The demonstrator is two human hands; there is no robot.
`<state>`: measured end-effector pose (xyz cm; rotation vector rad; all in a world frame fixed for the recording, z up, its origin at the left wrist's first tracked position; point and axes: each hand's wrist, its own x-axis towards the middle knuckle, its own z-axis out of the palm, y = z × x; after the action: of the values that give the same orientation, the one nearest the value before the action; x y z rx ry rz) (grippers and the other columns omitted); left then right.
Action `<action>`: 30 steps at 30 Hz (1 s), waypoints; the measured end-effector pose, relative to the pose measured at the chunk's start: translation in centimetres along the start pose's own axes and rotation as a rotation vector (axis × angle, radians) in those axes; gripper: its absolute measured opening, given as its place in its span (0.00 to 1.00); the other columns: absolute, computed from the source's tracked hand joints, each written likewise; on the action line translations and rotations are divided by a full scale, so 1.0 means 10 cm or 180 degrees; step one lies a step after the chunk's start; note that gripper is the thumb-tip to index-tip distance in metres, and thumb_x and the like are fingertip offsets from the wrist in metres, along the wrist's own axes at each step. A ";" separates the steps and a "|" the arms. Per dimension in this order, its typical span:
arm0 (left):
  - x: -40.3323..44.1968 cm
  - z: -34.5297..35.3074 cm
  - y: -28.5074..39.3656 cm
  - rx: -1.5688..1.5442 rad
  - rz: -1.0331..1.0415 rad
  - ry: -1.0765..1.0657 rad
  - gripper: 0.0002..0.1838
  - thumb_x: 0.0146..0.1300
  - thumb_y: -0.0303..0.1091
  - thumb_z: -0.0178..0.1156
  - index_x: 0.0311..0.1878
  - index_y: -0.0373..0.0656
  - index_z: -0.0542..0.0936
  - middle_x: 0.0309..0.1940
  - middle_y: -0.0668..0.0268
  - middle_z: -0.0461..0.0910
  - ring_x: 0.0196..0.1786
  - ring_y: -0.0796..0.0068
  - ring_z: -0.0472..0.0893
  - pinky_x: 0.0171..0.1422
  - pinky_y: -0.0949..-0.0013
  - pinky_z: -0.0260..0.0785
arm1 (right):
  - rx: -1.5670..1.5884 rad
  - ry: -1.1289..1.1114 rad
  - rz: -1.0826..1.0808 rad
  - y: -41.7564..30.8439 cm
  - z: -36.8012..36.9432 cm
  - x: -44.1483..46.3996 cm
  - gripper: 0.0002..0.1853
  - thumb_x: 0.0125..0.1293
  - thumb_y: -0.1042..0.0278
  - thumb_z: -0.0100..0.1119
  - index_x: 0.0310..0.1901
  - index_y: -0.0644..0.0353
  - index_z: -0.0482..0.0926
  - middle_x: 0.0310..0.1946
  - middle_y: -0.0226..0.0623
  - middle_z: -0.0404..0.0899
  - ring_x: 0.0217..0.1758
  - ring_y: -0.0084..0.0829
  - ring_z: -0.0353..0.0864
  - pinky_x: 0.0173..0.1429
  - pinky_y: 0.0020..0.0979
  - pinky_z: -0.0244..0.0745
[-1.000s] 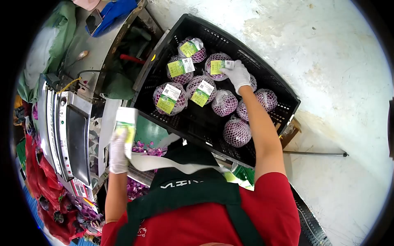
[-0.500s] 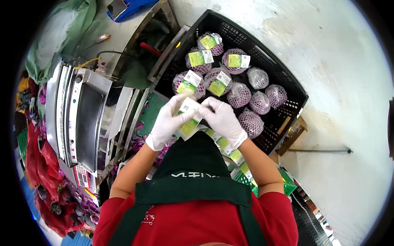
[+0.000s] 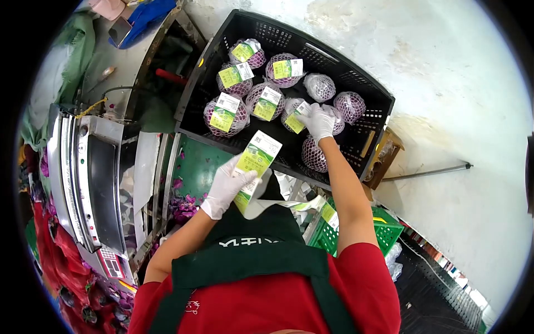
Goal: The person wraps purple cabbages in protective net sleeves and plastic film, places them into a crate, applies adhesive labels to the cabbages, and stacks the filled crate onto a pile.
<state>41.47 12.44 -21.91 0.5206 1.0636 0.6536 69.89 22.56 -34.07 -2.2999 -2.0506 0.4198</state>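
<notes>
My left hand (image 3: 225, 187), in a white glove, grips a strip of green-and-white labels (image 3: 258, 153) in front of my apron. The strip trails right past my waist. My right hand (image 3: 318, 121), also gloved, touches a label (image 3: 298, 116) on a netted purple vegetable inside the black crate (image 3: 289, 32); its fingertips press on the label's right edge. Several netted purple vegetables to the left, such as one at the crate's near left (image 3: 225, 114), bear labels. Others at the right, such as one near the far side (image 3: 320, 87), show none.
A wrapping machine (image 3: 103, 183) stands at the left, with a metal table (image 3: 111, 78) beyond it. A green crate (image 3: 384, 231) is at my right side. A wooden box (image 3: 385, 156) stands beside the black crate, near a rod (image 3: 428, 172) along the wall.
My hands have parted from the label strip. The right moved forward into the crate, onto a vegetable that now carries a label. The left still holds the strip, slightly lower.
</notes>
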 end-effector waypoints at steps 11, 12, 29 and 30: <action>0.34 0.36 0.20 0.0374 0.0886 -0.0237 0.42 0.56 0.22 0.66 0.73 0.40 0.58 0.64 0.58 0.69 0.62 0.71 0.73 0.66 0.67 0.65 | 0.3450 -0.1610 0.0031 -0.59 -1.12 -0.68 0.08 0.64 0.68 0.60 0.37 0.65 0.79 0.29 0.30 0.80 0.34 0.16 0.73 0.42 0.23 0.71; 0.39 0.40 0.24 0.0475 0.1128 -0.0067 0.42 0.55 0.23 0.66 0.73 0.39 0.57 0.65 0.58 0.68 0.64 0.71 0.71 0.71 0.65 0.59 | 0.3105 -0.1328 -0.0158 -0.62 -1.17 -0.72 0.08 0.63 0.67 0.61 0.36 0.64 0.80 0.25 0.34 0.79 0.30 0.19 0.74 0.38 0.24 0.70; 0.64 0.81 -0.01 0.0001 0.0162 0.0098 0.29 0.63 0.20 0.59 0.68 0.34 0.65 0.59 0.62 0.75 0.57 0.79 0.75 0.61 0.74 0.69 | -0.0302 0.0581 0.0529 0.81 -0.02 0.96 0.30 0.54 0.38 0.63 0.46 0.58 0.76 0.39 0.46 0.81 0.42 0.46 0.82 0.44 0.47 0.75; 0.63 0.80 0.01 0.0087 0.0338 0.0035 0.30 0.63 0.19 0.58 0.69 0.34 0.65 0.60 0.62 0.73 0.58 0.78 0.74 0.62 0.74 0.68 | -0.0600 0.1084 0.0458 0.75 -0.09 0.88 0.33 0.54 0.36 0.63 0.49 0.58 0.75 0.41 0.45 0.80 0.43 0.46 0.82 0.44 0.47 0.75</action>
<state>50.80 16.34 -22.55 0.6008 1.0618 0.7366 78.17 30.31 -36.31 -2.4236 -1.8364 -0.1628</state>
